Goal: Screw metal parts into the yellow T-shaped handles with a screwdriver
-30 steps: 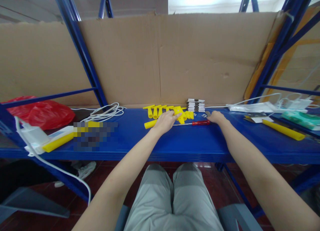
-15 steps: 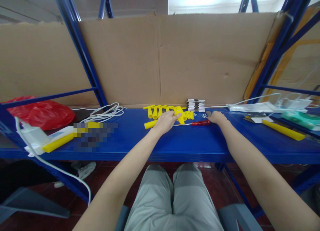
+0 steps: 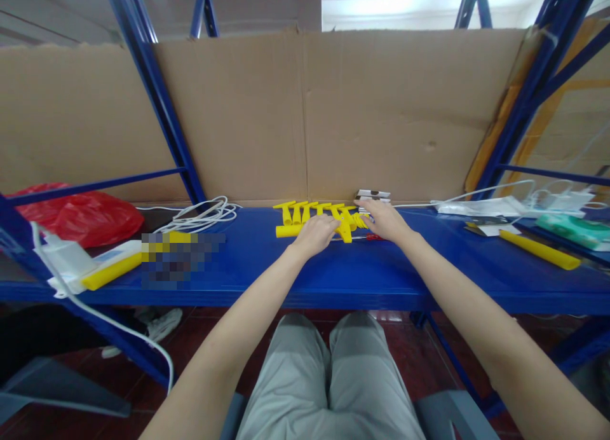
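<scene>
My left hand [image 3: 316, 234] is closed around the tube-like handle of a yellow T-shaped plastic tool [image 3: 287, 231]. Its wide head [image 3: 345, 229] sticks out past my fingers on the right. My right hand [image 3: 387, 220] reaches over the small flat yellow pieces [image 3: 361, 222], with thumb and fingers apart; its fingertips are near them and partly cover a stack of small white boxes [image 3: 373, 193]. Beneath the right hand a red-handled screwdriver [image 3: 373, 237] shows only in part. Behind my left hand stands a row of several similar yellow T-shaped pieces [image 3: 296, 213].
Blue shelf top [image 3: 248, 262] with cardboard [image 3: 305, 116] behind. On the left lie a red plastic bag [image 3: 90, 214], coiled white cable [image 3: 204, 214] and a yellow tube [image 3: 112, 271]. To the right are another yellow tube [image 3: 539, 249] and a green packet [image 3: 574, 229].
My right hand has moved left from beside the screwdriver's handle end to over the small yellow pieces. In my left hand the yellow tool has turned slightly, its head now nearer me.
</scene>
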Available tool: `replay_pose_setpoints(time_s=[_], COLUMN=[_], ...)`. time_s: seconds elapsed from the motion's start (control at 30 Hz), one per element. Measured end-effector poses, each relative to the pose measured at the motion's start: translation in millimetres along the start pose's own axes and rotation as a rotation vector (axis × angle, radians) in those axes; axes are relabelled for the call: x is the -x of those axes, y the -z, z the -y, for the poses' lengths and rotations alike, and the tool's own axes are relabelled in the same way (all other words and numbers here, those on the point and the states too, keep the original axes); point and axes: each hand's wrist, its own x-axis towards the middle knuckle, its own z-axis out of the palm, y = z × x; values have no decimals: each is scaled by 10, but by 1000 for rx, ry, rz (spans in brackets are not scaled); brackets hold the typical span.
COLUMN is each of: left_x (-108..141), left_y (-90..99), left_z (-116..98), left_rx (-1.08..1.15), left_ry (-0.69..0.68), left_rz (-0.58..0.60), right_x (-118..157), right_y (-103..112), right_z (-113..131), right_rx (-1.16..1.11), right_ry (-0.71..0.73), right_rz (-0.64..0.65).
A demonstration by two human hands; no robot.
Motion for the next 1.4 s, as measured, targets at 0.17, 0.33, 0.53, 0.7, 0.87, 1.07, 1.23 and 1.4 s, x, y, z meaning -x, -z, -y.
replay_pose_setpoints(time_s=[0.17,0.33,0.53,0.7,0.87,1.07,1.23,1.4], left_x=[0,4,-2,0,11,19,24,24], left_y=[42,60,69,57,48,52,28,28], left_z=[-24,-30,-43,-35,-19,-15,-2,-8], left_rx=[5,8,16,34,48,48,54,64], left_ry=[-1,-42,-53,-52,-61,-70,-75,-91], left_rz=[29,21,49,68,67,79,52,52], right_x=[-28,-34,-41,-55,-76,-58,-53,-57], right_y=[-101,-100,-104,-100,-108,-116,-116,-130], right_z=[131,175,186,182,193,186,150,136], right_rx=[-22,-6,-17,4,-10,-29,-44,-51], right_ry=[153,180,217,211,191,184,190,188], right_rz=[92,118,112,147,197,203,194,182])
